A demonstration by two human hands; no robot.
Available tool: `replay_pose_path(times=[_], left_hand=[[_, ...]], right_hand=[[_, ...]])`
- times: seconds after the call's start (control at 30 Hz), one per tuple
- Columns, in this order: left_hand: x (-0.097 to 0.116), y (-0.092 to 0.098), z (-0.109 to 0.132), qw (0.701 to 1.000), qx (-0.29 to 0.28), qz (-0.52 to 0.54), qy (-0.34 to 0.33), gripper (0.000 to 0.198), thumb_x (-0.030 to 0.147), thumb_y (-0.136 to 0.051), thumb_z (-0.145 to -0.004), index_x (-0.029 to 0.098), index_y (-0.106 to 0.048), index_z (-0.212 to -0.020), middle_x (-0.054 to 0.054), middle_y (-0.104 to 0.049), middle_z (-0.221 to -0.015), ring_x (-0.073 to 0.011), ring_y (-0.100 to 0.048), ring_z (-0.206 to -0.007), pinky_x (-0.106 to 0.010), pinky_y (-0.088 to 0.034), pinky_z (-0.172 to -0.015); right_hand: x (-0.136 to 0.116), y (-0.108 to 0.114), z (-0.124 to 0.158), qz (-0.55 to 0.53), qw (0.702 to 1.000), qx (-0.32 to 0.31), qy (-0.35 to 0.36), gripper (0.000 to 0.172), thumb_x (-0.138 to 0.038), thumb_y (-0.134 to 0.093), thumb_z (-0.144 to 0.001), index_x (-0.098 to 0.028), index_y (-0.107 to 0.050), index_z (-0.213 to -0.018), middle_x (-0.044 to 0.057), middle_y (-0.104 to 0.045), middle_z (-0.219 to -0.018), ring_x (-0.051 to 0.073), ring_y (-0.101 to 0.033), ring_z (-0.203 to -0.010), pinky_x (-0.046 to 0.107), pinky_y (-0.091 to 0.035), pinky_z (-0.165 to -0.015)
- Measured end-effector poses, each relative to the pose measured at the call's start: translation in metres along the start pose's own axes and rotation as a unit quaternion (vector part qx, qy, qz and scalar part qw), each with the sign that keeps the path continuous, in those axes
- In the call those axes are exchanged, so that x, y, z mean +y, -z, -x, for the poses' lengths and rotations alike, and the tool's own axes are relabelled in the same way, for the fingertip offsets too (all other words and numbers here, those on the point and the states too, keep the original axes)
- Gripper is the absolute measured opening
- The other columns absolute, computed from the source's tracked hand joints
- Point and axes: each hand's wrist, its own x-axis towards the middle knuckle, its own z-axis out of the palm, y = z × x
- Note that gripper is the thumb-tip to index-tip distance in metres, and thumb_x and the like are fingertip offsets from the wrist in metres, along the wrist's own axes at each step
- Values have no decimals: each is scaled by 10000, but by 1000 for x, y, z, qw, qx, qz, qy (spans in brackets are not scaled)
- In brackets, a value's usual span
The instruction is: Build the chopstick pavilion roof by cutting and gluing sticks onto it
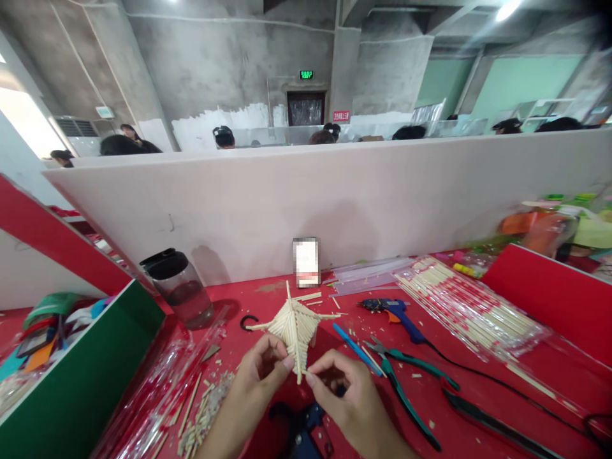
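Observation:
A small pale model built of thin wooden sticks (297, 325), shaped like a pointed roof with long ridge sticks jutting from its corners, is held above the red tabletop. My left hand (262, 370) is closed, its thumb and forefinger pinching the model's lower left edge. Close to the lower ridge end, my right hand (347, 386) is also closed, with a short piece of wooden stick (307, 372) at its fingertips. Whether that piece touches the model I cannot tell. Beneath my hands lies a dark blue and black tool (306, 430), partly hidden by them.
Right of the model lie a blue glue gun (394, 313), a blue pen-like stick (356, 347), green-handled pliers (404, 382) and bagged sticks (471, 306). A dark-lidded jar (179, 290) stands left, near stick offcuts (205, 408). A white partition (268, 204) closes the back; people sit beyond.

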Motion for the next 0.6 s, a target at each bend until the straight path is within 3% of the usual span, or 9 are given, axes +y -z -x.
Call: replay_pose_path(times=[0.6], left_hand=[[3,-1,-1,1000,7,-10,1,423,551,-782,-780,201,-545,-791,37,-515,-691,-134,-461,-635,-227,-383,-597]], right_hand=[[-4,-1,-1,-26,999,-12,-34,198,-385,-684,-864,-191,-658,-829,4,-651,-716,137,-554,-601,227,-418,-544]])
